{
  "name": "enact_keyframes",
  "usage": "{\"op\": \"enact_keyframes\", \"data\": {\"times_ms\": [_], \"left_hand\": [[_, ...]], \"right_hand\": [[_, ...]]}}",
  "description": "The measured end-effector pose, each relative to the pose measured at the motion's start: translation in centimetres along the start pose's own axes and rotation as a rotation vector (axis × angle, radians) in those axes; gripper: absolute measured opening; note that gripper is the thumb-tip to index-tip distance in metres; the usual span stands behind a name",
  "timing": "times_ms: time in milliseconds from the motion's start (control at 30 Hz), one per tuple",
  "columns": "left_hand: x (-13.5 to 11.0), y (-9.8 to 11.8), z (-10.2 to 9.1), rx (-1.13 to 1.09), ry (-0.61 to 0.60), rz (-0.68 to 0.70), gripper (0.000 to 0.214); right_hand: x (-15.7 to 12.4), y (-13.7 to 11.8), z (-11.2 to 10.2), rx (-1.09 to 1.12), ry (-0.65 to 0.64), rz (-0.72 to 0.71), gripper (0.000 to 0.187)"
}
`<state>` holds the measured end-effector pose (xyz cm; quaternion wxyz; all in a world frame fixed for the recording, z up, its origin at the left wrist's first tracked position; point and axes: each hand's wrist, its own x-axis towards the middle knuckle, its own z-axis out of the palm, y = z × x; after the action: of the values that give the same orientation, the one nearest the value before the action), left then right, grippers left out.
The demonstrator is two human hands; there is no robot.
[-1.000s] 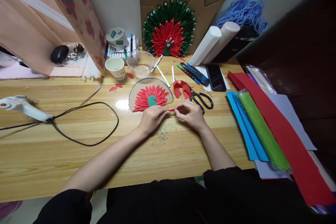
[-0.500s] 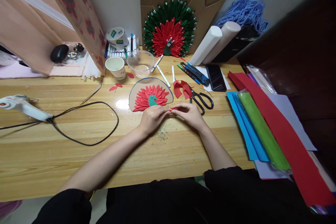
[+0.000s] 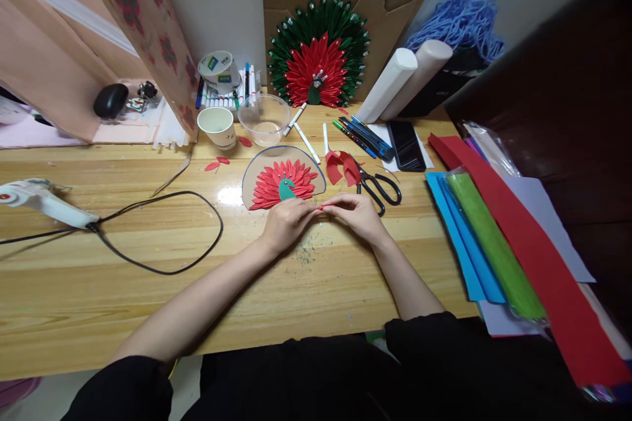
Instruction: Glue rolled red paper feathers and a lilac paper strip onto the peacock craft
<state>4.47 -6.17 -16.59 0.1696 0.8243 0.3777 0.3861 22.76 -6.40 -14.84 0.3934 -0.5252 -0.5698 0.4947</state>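
Left hand (image 3: pixel 286 222) and right hand (image 3: pixel 356 214) meet over the bench (image 3: pixel 148 289), fingertips pinched shut on a red paper petal (image 3: pixel 322 208) just below the peacock card (image 3: pixel 284 181), apparently creasing it, so a firm, even pinch matters next.

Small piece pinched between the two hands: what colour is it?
Red; the small piece shows best in the head view, between the left hand and right hand.
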Motion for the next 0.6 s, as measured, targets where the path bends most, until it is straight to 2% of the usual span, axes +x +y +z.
{"op": "enact_keyframes", "data": {"times_ms": [600], "left_hand": [[0.04,0.03,-0.05,-0.049,-0.023,-0.052,0.019]], "right_hand": [[-0.07,0.18,0.04,-0.033,0.072,-0.076,0.006]]}}
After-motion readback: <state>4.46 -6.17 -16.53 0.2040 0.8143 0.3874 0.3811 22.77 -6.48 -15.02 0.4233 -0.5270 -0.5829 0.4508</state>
